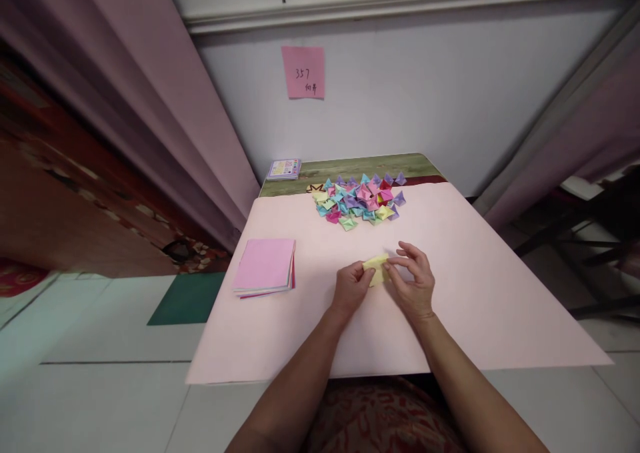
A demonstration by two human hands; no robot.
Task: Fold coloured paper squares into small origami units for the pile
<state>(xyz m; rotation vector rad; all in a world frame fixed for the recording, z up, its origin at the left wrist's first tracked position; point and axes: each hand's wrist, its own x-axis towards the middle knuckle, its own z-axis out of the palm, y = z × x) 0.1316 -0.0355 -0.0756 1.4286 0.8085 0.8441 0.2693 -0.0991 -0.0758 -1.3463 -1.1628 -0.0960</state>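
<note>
Between my two hands is a small piece of folded yellow paper (376, 266), held just above the pink table cover. My left hand (351, 287) is closed on its left side, with the thumb lying on top. On the right side, my right hand (414, 281) pinches the paper's edge between thumb and index finger, its other fingers raised and spread. A heap of small folded paper shapes (357, 201) in many colours lies beyond my hands. To the left sits a stack of square paper sheets (265, 266), pink on top.
The pale pink cover (490, 293) spreads over most of the table. A small printed pad (285, 169) lies at the far left corner. A pink note (304, 73) is stuck on the wall. Curtains (200, 73) hang at the left, and a green mat (187, 298) lies on the floor.
</note>
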